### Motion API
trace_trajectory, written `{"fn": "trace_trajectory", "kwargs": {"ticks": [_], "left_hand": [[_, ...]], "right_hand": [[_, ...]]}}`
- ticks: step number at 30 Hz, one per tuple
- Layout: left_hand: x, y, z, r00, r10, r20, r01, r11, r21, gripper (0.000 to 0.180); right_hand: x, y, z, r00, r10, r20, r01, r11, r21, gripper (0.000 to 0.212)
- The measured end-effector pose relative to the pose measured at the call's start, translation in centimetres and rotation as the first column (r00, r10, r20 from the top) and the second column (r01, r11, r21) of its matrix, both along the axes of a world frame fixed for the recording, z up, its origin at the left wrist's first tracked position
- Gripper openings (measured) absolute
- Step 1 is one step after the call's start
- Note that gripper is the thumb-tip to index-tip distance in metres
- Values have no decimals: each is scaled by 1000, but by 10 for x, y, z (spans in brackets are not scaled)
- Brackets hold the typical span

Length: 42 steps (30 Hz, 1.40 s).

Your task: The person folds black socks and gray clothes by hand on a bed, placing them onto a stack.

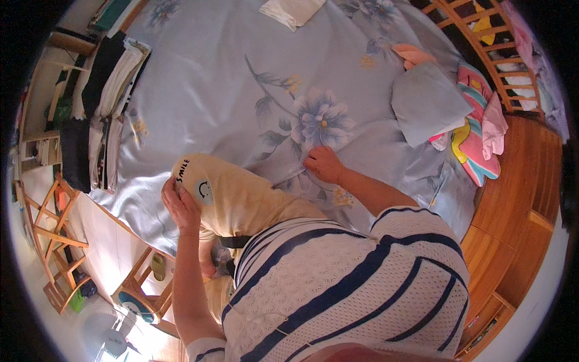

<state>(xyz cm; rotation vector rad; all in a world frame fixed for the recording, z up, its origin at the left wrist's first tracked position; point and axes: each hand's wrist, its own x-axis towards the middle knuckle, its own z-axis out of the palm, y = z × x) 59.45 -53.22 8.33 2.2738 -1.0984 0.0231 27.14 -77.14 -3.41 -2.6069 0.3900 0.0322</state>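
My left hand (181, 205) rests on the bent knee of my pale yellow trousers (241, 187), fingers laid flat over the cloth beside a printed smiley face. On the bed, my right hand (324, 165) is closed, its fingertips curled down at the grey-blue floral bed sheet (211, 102). Creases in the sheet run up to those fingers, and a fold seems pinched there, though the fingertips are partly hidden. A large printed flower lies just beyond that hand.
A folded white cloth (293, 12) lies at the far edge. Right of it are a grey-blue pillow (429, 102), a colourful plush cushion (476, 133) and a wooden headboard (512, 181). Stacked folded clothes (120, 78) line the left side. A wooden chair (145, 289) and a fan (108, 332) stand lower left.
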Motion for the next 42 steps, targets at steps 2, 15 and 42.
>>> {"fn": "trace_trajectory", "kwargs": {"ticks": [2, 15, 42], "left_hand": [[2, 3, -5, 999, -31, 45, 30, 999, 15, 33], [3, 1, -12, 999, -33, 18, 33, 999, -18, 34], [5, 4, -12, 995, 101, -4, -102, 993, -56, 32]], "right_hand": [[-16, 1, -7, 994, -111, -7, 111, 993, 39, 14], [-273, -221, 43, -517, -855, -29, 804, -497, 327, 37], [-256, -202, 20, -495, -851, 175, 809, -378, 450, 32]]}}
